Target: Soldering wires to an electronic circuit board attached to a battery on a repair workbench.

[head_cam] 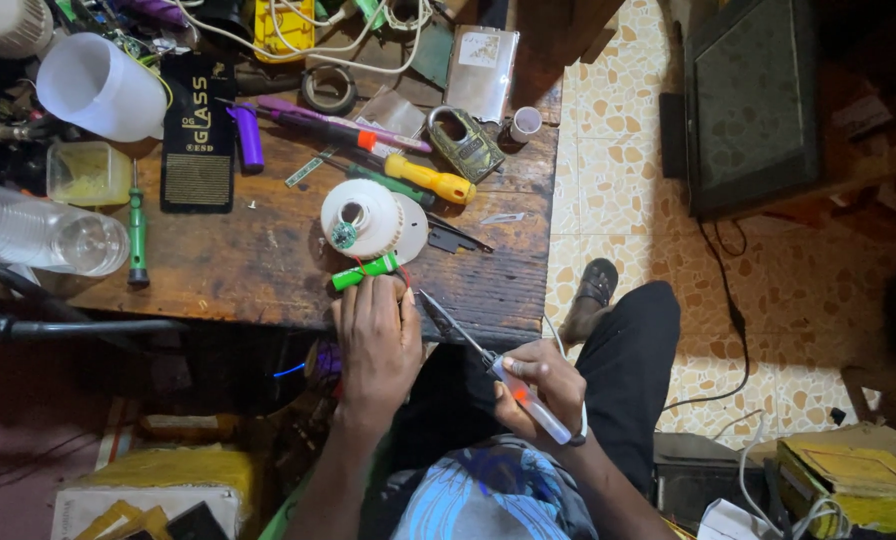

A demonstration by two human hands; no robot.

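Green cylindrical cell (365, 271) sits at the wooden bench (268, 260) edge, touching the white lamp housing (363, 217), pinned under your left hand (378, 335) fingertips so it cannot roll. Your right hand (543, 385) is closed pen-style around the soldering iron (493, 365), tip angled towards the cell.
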